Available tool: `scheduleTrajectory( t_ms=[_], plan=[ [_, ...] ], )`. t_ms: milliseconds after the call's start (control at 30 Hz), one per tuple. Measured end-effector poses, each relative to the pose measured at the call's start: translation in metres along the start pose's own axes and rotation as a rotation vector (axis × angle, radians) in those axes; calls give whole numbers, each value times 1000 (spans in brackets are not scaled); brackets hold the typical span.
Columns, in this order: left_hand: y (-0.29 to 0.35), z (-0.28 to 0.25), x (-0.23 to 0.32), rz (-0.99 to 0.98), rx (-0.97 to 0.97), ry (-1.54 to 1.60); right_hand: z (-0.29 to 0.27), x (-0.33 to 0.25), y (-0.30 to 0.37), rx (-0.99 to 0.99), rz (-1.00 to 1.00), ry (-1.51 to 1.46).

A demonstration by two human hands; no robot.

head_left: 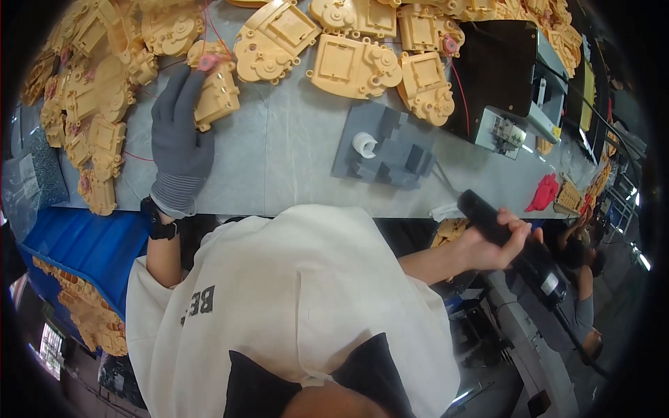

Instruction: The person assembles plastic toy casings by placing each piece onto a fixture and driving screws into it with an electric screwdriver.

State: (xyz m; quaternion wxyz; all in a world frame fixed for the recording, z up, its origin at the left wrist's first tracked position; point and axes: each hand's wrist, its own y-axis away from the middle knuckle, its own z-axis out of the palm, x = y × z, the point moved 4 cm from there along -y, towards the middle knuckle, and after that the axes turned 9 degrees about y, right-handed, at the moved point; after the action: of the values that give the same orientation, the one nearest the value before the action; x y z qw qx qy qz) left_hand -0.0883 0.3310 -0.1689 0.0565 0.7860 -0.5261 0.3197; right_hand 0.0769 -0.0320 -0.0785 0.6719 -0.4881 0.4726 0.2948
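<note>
My left hand (182, 132), in a grey knit glove, grips the left side of a yellow plastic housing (217, 97) with its fingers and thumb. A pink round part and red wire show at that housing's top. My bare right hand (498, 244) is wrapped round a black electric screwdriver (481, 212), its thin shaft pointing up and left toward the grey fixture (411, 157). The fixture lies on the bench between my hands, with a white ring-shaped piece (364, 144) on its left part and no housing in it.
Many yellow housings (355, 66) cover the back and left of the metal bench (293, 174). A black-topped machine (498, 66) stands at the back right, near a crumpled red cloth (542, 191). Below left is a blue bin (90, 240) of housings. Another person (564, 299) is at the right.
</note>
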Motion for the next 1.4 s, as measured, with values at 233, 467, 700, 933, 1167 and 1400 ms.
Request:
scheduleTrajectory(
  t_ms=[233,467,700,933,1167,1400],
  plan=[
    [-1,-2,0,95,-10,-26,17,20,18,-50,114,-83],
    [-24,2,16,335,-131,-68,21,24,24,-80,100,-80],
    [-16,-16,1,-174,123,535,22,21,28,-72,87,-64],
    [-39,38,129,-193,-655,1094,7,30,23,14,160,-67],
    [-56,74,164,369,-623,448,-8,29,23,-66,184,-16],
    [-75,101,157,635,-559,286,-8,35,22,-51,205,-5]
  ],
)
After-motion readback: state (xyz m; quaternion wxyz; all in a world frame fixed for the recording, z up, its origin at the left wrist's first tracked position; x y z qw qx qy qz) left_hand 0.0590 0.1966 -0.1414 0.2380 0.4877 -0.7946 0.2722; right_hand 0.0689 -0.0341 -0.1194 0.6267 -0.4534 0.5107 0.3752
